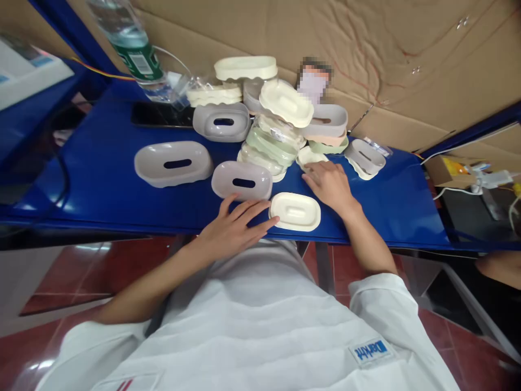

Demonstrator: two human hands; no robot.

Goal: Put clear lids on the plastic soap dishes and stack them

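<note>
Spread fingers of my left hand (pixel 234 225) reach the left edge of a cream oval soap dish (pixel 297 210) lying at the table's front edge. Just above those fingers lies a lilac soap dish tray (pixel 240 172) with a long slot, and farther left is a larger grey slotted tray (pixel 163 160). My right hand (pixel 329 183) has its fingers bent over a small cream soap dish (pixel 310 157), partly covering it. Beside it rises a stack of cream and green soap dishes (pixel 274 142), some apparently in clear wrap.
More soap dishes are piled at the back of the blue table (pixel 103 201), against a cardboard wall (pixel 366 65). A water bottle (pixel 136 54) and a dark phone-like slab (pixel 160 115) are at back left. Another grey dish (pixel 367 156) lies right. Another person's arm (pixel 500 269) shows far right.
</note>
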